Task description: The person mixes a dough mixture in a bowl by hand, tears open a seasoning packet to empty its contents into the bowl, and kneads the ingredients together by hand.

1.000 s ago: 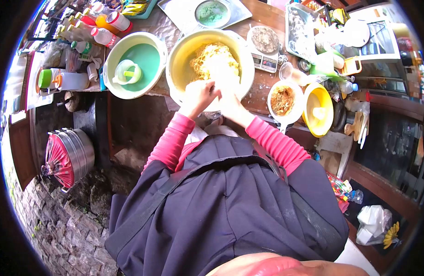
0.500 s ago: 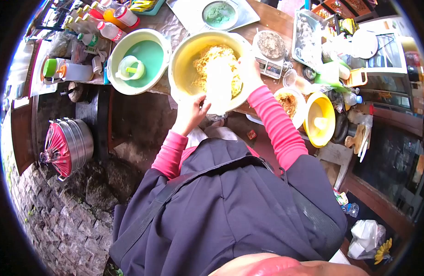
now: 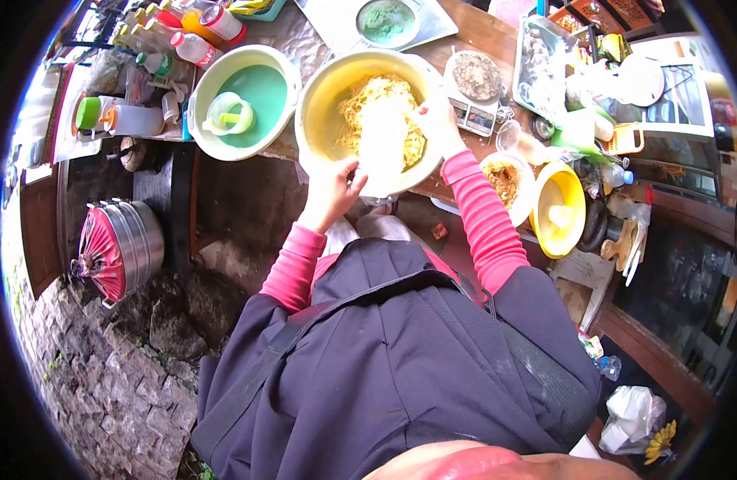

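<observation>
A large pale yellow basin [image 3: 316, 120] holds a heap of yellow shredded food [image 3: 384, 92]. Over the heap lies a bright white, washed-out piece [image 3: 382, 148], perhaps a plastic bag or sheet; glare hides its detail. My left hand [image 3: 330, 196] is at the basin's near rim, thumb and fingers closed on the left edge of the white piece. On the right side, my right hand [image 3: 439, 128] reaches over the rim, its fingers closed at the white piece's upper right edge.
Left of the basin stands a tub of green liquid [image 3: 260, 88] with a plastic scoop [image 3: 228, 114] in it. To the right are a scale [image 3: 474, 112], a bowl of brown crumbly food [image 3: 504, 180] and a yellow bowl [image 3: 572, 228]. Bottles [image 3: 194, 50] crowd the back left.
My right hand has shifted slightly right and its fingertips show more clearly over the basin. My left hand stays almost in place. The whole view has moved a little.
</observation>
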`<control>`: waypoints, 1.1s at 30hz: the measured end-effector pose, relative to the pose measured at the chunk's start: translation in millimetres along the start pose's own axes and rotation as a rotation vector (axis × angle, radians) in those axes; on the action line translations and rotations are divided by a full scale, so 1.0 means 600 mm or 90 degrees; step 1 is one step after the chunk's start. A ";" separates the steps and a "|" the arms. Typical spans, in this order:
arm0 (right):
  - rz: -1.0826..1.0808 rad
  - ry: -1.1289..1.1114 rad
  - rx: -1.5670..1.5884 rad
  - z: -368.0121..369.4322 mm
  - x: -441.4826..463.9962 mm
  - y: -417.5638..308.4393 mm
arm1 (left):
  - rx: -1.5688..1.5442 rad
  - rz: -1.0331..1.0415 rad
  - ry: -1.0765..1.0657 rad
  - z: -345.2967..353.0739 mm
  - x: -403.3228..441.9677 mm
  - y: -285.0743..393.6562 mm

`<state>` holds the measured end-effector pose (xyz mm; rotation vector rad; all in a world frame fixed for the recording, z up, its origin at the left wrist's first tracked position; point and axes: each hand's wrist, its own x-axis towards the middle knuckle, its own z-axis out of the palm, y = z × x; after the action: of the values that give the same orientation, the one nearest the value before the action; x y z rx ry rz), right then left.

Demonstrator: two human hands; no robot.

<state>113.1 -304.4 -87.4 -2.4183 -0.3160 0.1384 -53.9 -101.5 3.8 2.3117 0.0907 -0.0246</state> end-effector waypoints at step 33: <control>0.243 -0.204 0.372 -0.074 -0.004 -0.014 | 0.011 0.040 0.037 0.018 -0.005 -0.018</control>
<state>117.1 -326.6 -48.0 -1.8418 0.0531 0.6932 -57.5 -102.5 -11.4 2.3311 0.0471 0.0742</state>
